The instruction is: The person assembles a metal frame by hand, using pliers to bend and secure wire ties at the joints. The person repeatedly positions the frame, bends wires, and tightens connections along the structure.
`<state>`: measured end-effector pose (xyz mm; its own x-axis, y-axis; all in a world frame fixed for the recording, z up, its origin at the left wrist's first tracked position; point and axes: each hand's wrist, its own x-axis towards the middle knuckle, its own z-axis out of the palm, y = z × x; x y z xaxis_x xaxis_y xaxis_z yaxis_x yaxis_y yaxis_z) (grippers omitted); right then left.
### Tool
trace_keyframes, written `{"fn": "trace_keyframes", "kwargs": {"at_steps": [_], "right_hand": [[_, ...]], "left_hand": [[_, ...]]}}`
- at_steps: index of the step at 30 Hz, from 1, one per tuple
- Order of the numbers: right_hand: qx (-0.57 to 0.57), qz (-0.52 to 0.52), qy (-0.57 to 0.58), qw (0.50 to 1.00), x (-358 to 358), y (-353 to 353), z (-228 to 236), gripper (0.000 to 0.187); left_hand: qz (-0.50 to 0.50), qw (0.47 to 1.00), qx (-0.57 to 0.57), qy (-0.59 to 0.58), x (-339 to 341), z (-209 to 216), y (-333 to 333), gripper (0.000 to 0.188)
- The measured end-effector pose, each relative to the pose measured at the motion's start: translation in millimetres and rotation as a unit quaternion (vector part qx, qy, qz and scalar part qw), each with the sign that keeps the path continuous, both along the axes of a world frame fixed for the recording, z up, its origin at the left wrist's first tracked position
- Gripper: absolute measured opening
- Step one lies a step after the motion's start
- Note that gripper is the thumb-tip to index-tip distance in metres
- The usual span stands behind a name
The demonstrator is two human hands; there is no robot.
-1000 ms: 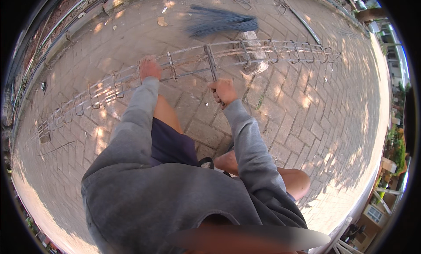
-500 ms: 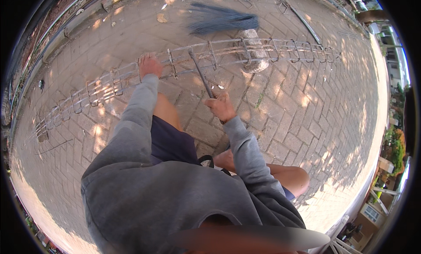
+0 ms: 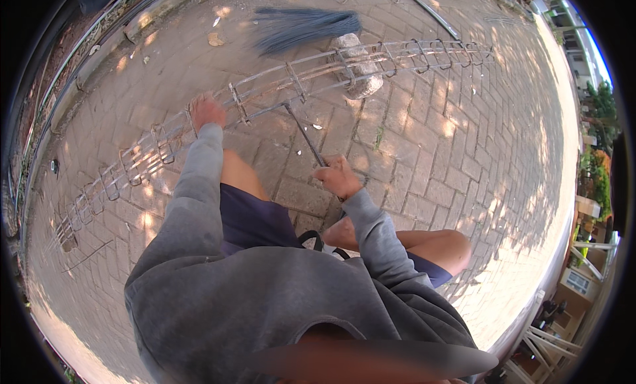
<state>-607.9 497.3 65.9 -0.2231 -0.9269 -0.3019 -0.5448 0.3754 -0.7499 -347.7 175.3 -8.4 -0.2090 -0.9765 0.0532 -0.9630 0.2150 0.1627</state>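
A long rebar cage, made of thin steel bars with square stirrups, runs across the paving from lower left to upper right. My left hand rests on the cage left of its middle, its fingers closed over the bars and slightly blurred. In my right hand is a dark metal rod, gripped by its near end. The rod slants away from me, its far tip at the cage's near bar. A pale stone block lies under the cage's right part.
A bundle of dark tie wire lies beyond the cage. A long metal bar lies at the upper right. On the left a low kerb edges the brick paving. My bent right knee is at the near right.
The rod's tip has moved back from between the cage's bars to its near bar. My left hand stays on the cage. The whole view has shifted slightly.
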Motion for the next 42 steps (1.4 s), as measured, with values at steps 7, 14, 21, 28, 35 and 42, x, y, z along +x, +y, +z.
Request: {"fn": "trace_keyframes", "kwargs": {"at_steps": [7, 14, 21, 28, 35, 42], "right_hand": [[-0.086, -0.048, -0.119, 0.988, 12.6, -28.3, 34.9, 0.017], [-0.021, -0.119, -0.305, 0.945, -5.3, -92.7, 34.4, 0.013], [-0.008, -0.244, -0.309, 0.919, -22.5, -96.3, 55.7, 0.021], [0.036, -0.250, -0.263, 0.931, -91.3, -128.6, 9.3, 0.026], [0.064, -0.313, -0.296, 0.900, -91.9, -121.4, 7.9, 0.028], [-0.014, -0.176, 0.040, 0.984, -99.1, -136.4, -34.0, 0.012]], "left_hand": [[-0.033, 0.999, -0.035, -0.021, 9.2, -22.7, -7.9, 0.038], [-0.023, 0.999, -0.038, -0.012, 8.7, -20.1, -9.2, 0.036], [-0.048, 0.997, -0.054, -0.021, 6.8, -6.1, -3.6, 0.033], [-0.022, 0.998, -0.050, -0.009, 5.8, -4.2, -2.2, 0.030], [-0.023, 0.999, -0.037, -0.014, 7.2, -7.6, -2.5, 0.031], [-0.022, 0.999, -0.034, -0.004, 8.5, -6.6, -2.2, 0.036]]}}
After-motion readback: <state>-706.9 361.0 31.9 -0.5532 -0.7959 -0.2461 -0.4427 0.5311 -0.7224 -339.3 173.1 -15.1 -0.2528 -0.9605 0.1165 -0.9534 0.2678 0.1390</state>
